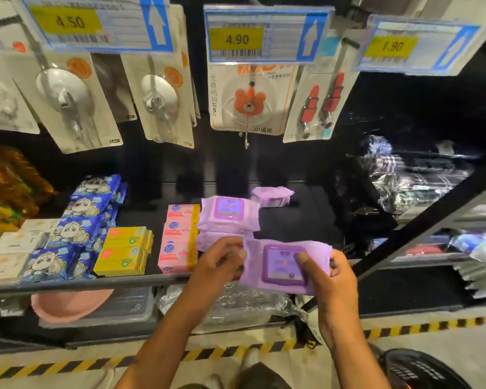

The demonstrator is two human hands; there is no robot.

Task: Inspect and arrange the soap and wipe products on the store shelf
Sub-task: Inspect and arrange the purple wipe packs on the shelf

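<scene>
Head view: on the black shelf (68,284), from the left, sit white soap boxes (14,248), blue panda packs (73,228), yellow soap boxes (124,251) and pink soap bars (177,240). A stack of purple wipe packs (227,217) sits just beside the pink bars. In front of it, the left hand (216,262) pinches the left edge of the held wipe pack (285,265), at the shelf's front. A lone wipe pack (271,195) lies farther back. The right hand (334,279) grips the held pack's right side, thumb on the lid.

L grip (218,265), R grip (338,279): bare | forearms (166,332): bare | below: dark garment (260,376) (blurry, unsure)
</scene>
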